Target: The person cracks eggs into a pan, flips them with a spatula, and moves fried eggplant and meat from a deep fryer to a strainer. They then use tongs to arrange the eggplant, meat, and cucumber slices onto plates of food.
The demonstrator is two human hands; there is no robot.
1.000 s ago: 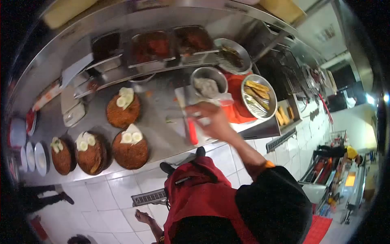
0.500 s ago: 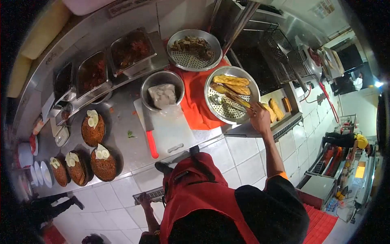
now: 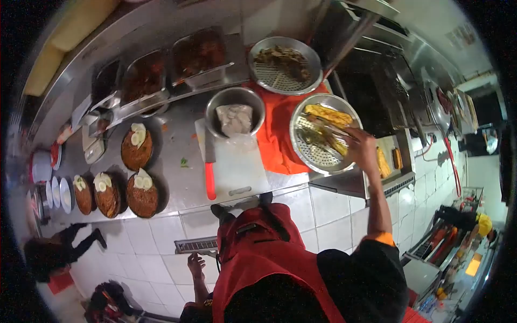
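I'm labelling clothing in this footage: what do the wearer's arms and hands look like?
Both hands are bare, no gloves: right hand, left hand. The forearms are uncovered. The right arm's black short sleeve ends in an orange cuff. A red apron covers the front.

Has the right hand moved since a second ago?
Yes. The right hand has left the cutting board and gone right, and is now over the tray of fried food.

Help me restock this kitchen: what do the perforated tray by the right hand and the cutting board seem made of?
Perforated tray: likely stainless steel or aluminium, a bright grey sheen with punched holes. Cutting board: probably plastic, flat matte white.
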